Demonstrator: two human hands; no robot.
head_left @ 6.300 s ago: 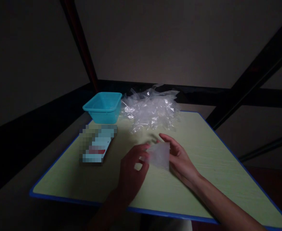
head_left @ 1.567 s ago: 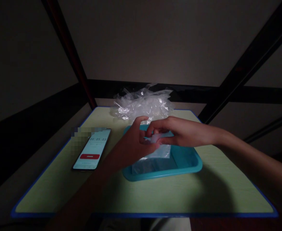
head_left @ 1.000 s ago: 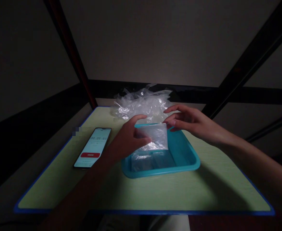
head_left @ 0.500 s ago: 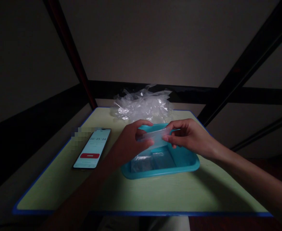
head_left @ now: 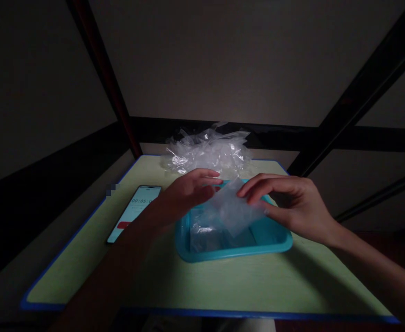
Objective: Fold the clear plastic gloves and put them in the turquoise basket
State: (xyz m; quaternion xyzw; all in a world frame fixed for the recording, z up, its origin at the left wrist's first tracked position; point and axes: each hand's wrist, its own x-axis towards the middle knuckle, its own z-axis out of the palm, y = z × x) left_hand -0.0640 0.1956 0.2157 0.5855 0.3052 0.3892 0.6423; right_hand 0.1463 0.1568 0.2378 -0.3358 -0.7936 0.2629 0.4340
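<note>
A folded clear plastic bag (head_left: pixel 237 212) hangs tilted over the blue-green plastic tray (head_left: pixel 237 253). My right hand (head_left: pixel 288 200) has it at its upper and right edges, fingers on top and thumb at the right corner. To the left, my left hand (head_left: pixel 191 189) is open with fingers stretched out, close beside the bag; whether its fingertips touch the bag I cannot tell. Flat clear bags (head_left: pixel 205 233) lie in the tray's bottom, partly hidden by the held one.
Behind the tray sits a heap of crumpled clear plastic bags (head_left: pixel 209 152). A phone (head_left: pixel 138 207) with a running timer lies left, partly covered by my left forearm. The light green table (head_left: pixel 250 283) has a blue edge, with dark bars and walls around it.
My left hand has let go of the folded bag and its fingers have straightened. In my right hand the bag has turned flat, facing me, and sits lower over the tray.
</note>
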